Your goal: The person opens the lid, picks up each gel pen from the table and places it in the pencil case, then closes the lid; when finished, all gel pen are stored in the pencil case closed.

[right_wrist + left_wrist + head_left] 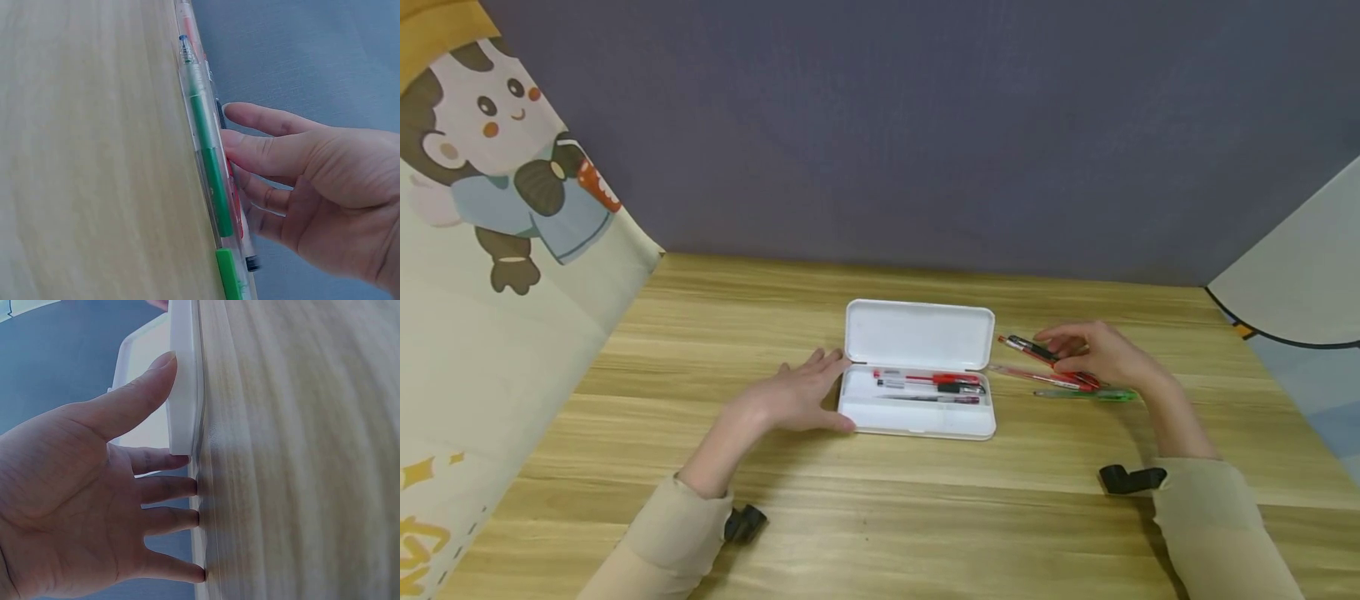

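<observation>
A white pencil case [917, 421] stands with its lid [920, 335] raised, and several pens [925, 378] with red and black parts lie inside. My left hand [797, 398] rests against the case's left end, thumb by the front corner and fingers spread onto the table; the left wrist view shows the thumb [164, 369] along the case wall. To the right of the case, my right hand [1101, 354] pinches a pen [1028, 348] with a black grip and an orange-red end. Under that hand lie a red pen [1052, 378] and a green pen [1090, 395].
The wooden table [887, 517] runs back to a dark blue-grey wall [925, 142]. A panel with a cartoon figure [505, 158] stands on the left, and a light panel [1300, 267] on the right. Black camera mounts [1131, 479] sit at both wrists.
</observation>
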Available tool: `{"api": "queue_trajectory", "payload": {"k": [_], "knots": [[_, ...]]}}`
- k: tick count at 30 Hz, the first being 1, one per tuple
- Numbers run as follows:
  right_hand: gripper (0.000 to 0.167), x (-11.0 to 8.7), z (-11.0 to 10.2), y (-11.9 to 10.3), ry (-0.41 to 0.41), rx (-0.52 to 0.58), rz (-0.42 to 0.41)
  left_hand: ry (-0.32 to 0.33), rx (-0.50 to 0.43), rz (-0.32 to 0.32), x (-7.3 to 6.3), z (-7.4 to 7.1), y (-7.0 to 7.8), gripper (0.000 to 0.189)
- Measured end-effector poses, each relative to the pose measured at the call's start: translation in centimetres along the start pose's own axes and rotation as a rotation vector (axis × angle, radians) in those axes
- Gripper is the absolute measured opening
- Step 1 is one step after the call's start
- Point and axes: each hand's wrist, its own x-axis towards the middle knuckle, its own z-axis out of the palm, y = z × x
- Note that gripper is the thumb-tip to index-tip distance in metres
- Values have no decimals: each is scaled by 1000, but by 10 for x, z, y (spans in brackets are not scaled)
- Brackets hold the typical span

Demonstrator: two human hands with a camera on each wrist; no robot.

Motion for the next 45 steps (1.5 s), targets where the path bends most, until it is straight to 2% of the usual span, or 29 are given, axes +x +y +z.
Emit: {"api": "queue_trajectory", "payload": {"k": [11,22,32,40,45], "knots": [[39,-13,10,-12,49,-29,49,-6,10,20,-7,3,-5,100],[37,-22,4,-32,160,-92,15,-13,15,30,-8,3,-6,100],[35,-28,1,-61,289,-105,-109,-11,11,30,-8,3,-5,99],[37,-28,7,-94,292,-99,-135,-11,6,37,-7,4,-5,98],[37,-16,17,-114,269,-73,-208,-8,-1,40,-7,3,-4,98]]}}
